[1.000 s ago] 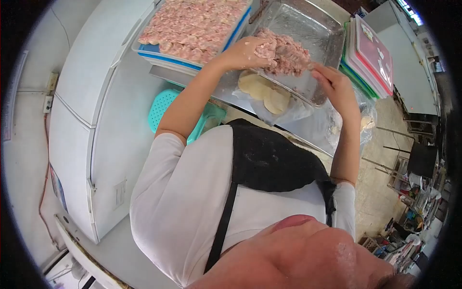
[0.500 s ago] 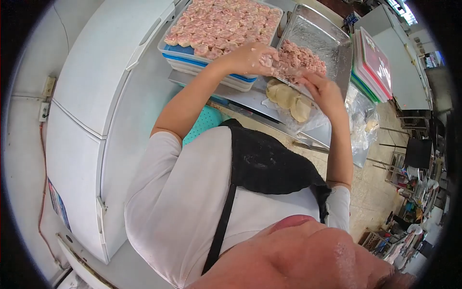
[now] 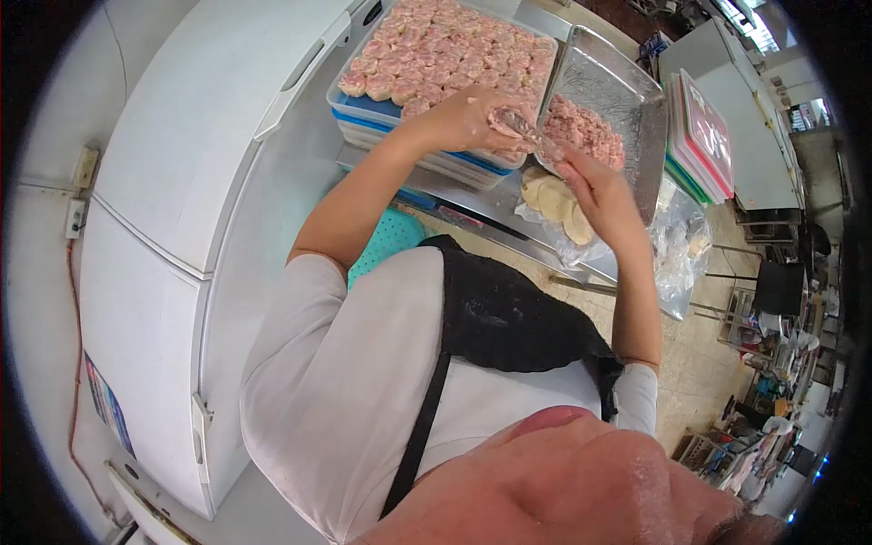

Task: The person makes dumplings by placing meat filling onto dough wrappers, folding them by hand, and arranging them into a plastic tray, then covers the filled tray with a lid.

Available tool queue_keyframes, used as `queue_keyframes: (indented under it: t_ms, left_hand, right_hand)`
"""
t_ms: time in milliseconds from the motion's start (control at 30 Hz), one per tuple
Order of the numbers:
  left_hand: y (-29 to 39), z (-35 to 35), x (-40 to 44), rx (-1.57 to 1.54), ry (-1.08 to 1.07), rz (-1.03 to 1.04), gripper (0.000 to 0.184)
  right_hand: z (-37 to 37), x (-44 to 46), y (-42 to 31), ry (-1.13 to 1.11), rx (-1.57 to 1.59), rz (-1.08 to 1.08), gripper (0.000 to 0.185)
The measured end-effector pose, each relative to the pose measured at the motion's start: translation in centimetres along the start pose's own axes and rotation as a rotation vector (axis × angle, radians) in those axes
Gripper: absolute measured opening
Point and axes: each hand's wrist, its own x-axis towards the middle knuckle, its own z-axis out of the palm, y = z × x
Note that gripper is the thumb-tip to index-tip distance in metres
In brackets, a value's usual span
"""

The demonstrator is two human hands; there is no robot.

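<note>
My left hand (image 3: 477, 123) is cupped around a dumpling wrapper with pink meat filling (image 3: 500, 118), mostly hidden by the fingers. In my right hand (image 3: 602, 193) is a metal spreader (image 3: 540, 141) smeared with filling, its blade reaching to the cupped palm. Just beyond the right hand, a mound of pink minced meat (image 3: 581, 129) lies in a deep metal tray (image 3: 627, 77). Round pale dough wrappers (image 3: 548, 195) overlap on plastic below the tray, close to my right wrist. Rows of filled dumplings (image 3: 454, 45) cover a plastic container beside my left hand.
Stacked plastic containers (image 3: 363, 132) with blue lids support the dumplings. Colored lids or boards (image 3: 701, 127) stand right of the metal tray, above a clear plastic bag (image 3: 681, 238). A white refrigerator (image 3: 173, 182) borders the left. A turquoise dotted item (image 3: 386, 241) sits below the counter.
The spreader has moved from the meat in the tray to my left palm, where its blade now meets the filling. The view has shifted slightly, so the counter appears farther right.
</note>
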Motion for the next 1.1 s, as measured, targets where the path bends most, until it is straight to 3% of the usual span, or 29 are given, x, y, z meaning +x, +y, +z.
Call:
queue_keyframes:
  t_ms: [100,167,300,400,533,600,700,800,1100]
  left_hand:
    - [-1.1,-1.0,-0.5,0.162,-0.075,-0.192,0.063]
    - [-0.4,-4.2,-1.6,0.062,-0.059,-0.107,0.057]
    - [-2.9,-9.4,-4.8,-0.080,0.067,-0.128,0.050]
    - [-4.5,-11.0,-7.0,0.353,0.203,-0.016,0.050]
    - [-5.8,-10.7,-7.9,0.455,0.114,-0.267,0.057]
    - [-5.8,-10.2,-7.2,0.458,0.054,-0.282,0.065]
    - [-2.7,-10.2,-5.3,0.556,-0.128,-0.463,0.072]
    - [-6.2,-8.9,-5.0,0.580,-0.133,-0.356,0.069]
    - [-7.7,-10.6,-5.8,0.480,-0.207,-0.350,0.065]
  right_hand:
    - [1.5,0.5,0.6,-0.036,0.019,0.085,0.026]
    - [0.9,-0.3,2.7,0.034,0.050,0.079,0.027]
    - [1.0,-4.8,7.6,0.107,0.134,0.387,0.031]
    - [0.8,-8.2,8.5,0.159,0.392,0.598,0.032]
    - [1.9,-11.4,8.8,0.293,0.601,0.710,0.032]
    - [1.9,-11.8,8.5,0.288,0.582,0.707,0.033]
    - [2.0,-12.3,8.1,0.314,0.592,0.712,0.033]
    - [2.6,-13.1,8.6,0.359,0.631,0.703,0.033]
    - [2.9,-16.4,7.7,0.356,0.577,0.738,0.035]
